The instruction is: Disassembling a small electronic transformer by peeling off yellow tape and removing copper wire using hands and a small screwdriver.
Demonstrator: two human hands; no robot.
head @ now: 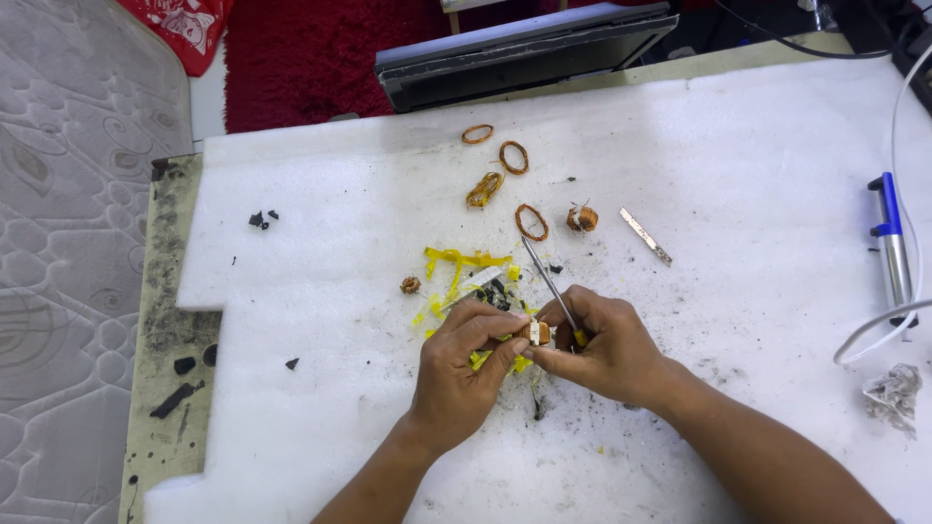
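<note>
Both hands pinch a small coil over the white tabletop, tweezers in the right.

Left hand (461,364) fingers grasp the coil (535,332) from its left; right hand (607,344) closes on its right side and also grips the tweezers (546,277). Tweezers' long axis runs up-left, away from the person, tips toward the copper rings (530,221). Coil sits between both thumbs, equally near each hand, just above yellow tape scraps (456,260) on the tabletop (757,165).

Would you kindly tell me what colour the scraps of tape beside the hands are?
The tape scraps are bright yellow, seen best in the head view.
</note>
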